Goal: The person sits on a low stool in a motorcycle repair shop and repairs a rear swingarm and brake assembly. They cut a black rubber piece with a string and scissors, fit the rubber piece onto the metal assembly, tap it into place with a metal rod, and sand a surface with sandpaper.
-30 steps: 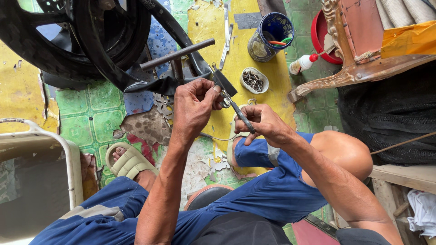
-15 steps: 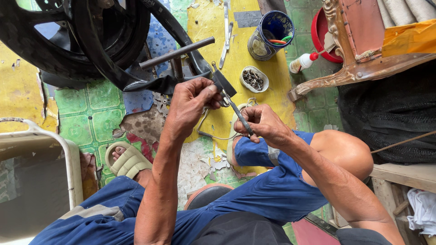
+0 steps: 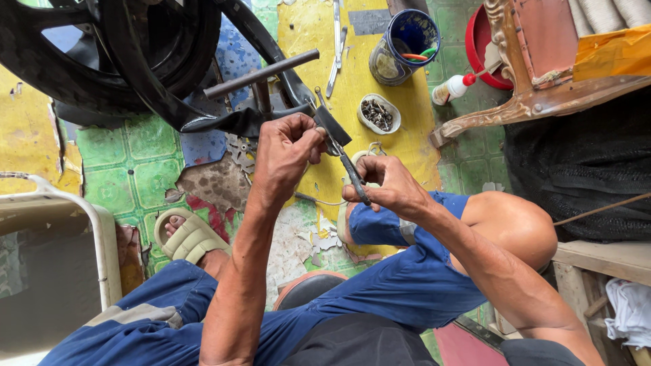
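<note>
- 2 bare hands meet over the floor, above the person's blue shorts (image 3: 407,291), close to a black wheel (image 3: 102,61) at the top left.
- Left hand (image 3: 285,156): fingers are curled shut, with the thumb and fingertips pinched on a small black part (image 3: 332,125) at the end of the black frame piece (image 3: 224,122) beside the wheel.
- Right hand (image 3: 386,186): closed around the handles of a pair of pliers (image 3: 352,173), whose tip points up and left and reaches the same black part just beside the left fingertips.
- Whether the pliers' tip actually bites the part cannot be told.
- 1 rusty metal bar (image 3: 261,73) sticks out to the right from the frame, just above the left hand.
- Near the hands on the yellow floor patch sits a small white bowl of dark screws (image 3: 378,114); above it stands a blue can (image 3: 403,47) with tools inside.
- 1 white bottle with a red cap (image 3: 453,89) lies to the right, near a red basin (image 3: 483,47).
- Below the left hand, a foot in a pale sandal (image 3: 186,237) rests on green tiles.
</note>
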### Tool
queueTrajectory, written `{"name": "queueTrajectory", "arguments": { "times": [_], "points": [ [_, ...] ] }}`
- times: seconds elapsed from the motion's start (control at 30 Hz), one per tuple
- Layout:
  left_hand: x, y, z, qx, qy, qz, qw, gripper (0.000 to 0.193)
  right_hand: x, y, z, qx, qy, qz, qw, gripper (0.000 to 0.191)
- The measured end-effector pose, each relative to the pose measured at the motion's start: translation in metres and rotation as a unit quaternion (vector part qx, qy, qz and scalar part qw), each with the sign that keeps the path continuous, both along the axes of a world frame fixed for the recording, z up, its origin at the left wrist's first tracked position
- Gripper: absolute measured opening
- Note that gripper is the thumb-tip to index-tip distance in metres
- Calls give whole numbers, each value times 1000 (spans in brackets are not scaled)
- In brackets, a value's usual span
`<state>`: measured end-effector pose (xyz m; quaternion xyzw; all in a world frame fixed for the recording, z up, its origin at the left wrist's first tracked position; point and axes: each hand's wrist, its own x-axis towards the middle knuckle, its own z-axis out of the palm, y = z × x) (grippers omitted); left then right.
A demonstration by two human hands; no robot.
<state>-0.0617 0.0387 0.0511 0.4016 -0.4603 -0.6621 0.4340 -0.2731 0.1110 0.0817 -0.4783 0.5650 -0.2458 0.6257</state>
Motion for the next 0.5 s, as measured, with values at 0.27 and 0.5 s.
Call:
{"name": "queueTrajectory", "arguments": {
  "times": [0.27, 0.5],
  "points": [
    [3, -3, 8, 7, 9, -40, 999, 16, -6, 4, -10, 25, -81, -24, 996, 28],
    [4, -2, 7, 10, 23, -41, 999, 16, -8, 9, -17, 6, -65, -48, 997, 37]
  ]
}}
